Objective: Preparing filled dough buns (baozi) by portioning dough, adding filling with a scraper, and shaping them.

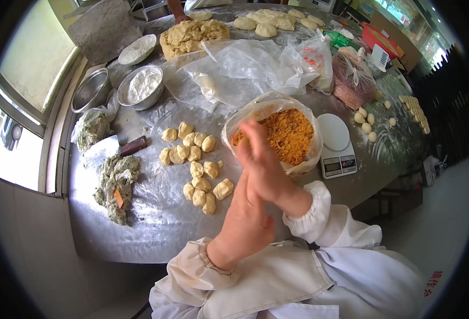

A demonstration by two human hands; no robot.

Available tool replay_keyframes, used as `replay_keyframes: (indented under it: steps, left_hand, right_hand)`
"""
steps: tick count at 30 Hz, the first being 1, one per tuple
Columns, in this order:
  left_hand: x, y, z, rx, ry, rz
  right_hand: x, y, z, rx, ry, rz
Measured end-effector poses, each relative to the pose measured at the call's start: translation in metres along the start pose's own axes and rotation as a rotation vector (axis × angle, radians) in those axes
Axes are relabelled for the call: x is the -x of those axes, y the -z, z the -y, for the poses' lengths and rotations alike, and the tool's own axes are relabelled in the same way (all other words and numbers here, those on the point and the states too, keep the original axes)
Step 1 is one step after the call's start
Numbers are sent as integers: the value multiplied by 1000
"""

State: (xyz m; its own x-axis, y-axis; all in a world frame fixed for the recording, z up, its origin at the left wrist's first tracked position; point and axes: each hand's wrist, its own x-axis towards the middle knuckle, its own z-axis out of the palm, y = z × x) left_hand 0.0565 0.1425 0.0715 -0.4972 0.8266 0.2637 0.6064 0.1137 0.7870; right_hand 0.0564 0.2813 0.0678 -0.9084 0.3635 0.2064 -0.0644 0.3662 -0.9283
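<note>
My left hand [242,223] and my right hand [264,171] are pressed palm to palm in front of my apron. The right one lies over the left, its fingers pointing away from me. Whatever may be between the palms is hidden. Just beyond the fingers is a basin [318,153] lined with a plastic bag, holding an orange crumbly filling [290,135]. To the left of my hands, several pale yellow dough pieces [198,183] lie on the steel table [154,243]. A white digital kitchen scale [336,135] stands right of the basin.
At left are a green-flecked dough mass [118,187], a scraper with a dark handle [134,146] and a metal bowl of flour [143,85]. Clear plastic sheets [250,67] spread behind the basin. Beside a large dough mound [194,36] is another person's hand [182,18]. Small dough balls [366,127] lie right.
</note>
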Motion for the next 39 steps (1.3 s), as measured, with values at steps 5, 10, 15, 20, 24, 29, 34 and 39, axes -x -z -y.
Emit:
replay_keyframes:
  steps: [5, 10, 15, 20, 24, 29, 34, 39]
  left_hand:
    - [-8, 11, 21, 97, 169, -148]
    - [5, 25, 47, 58, 165, -334]
    - [9, 26, 46, 164, 169, -368]
    - [35, 24, 61, 264, 338, -98]
    - [61, 36, 61, 386, 753, 182]
    - [79, 37, 70, 978, 772, -432]
    - [87, 34, 90, 1394, 650, -388]
    - [79, 33, 84, 1552, 671, -494]
  right_hand:
    - [32, -15, 28, -104, 93, 159]
    - [39, -16, 17, 208, 284, 113]
    - [42, -20, 14, 308, 329, 67]
    - [53, -25, -1, 257, 182, 178]
    - [59, -11, -20, 405, 238, -10]
    - [98, -11, -39, 433, 197, 159]
    - [126, -27, -80, 621, 248, 363]
    - [99, -14, -43, 444, 325, 377]
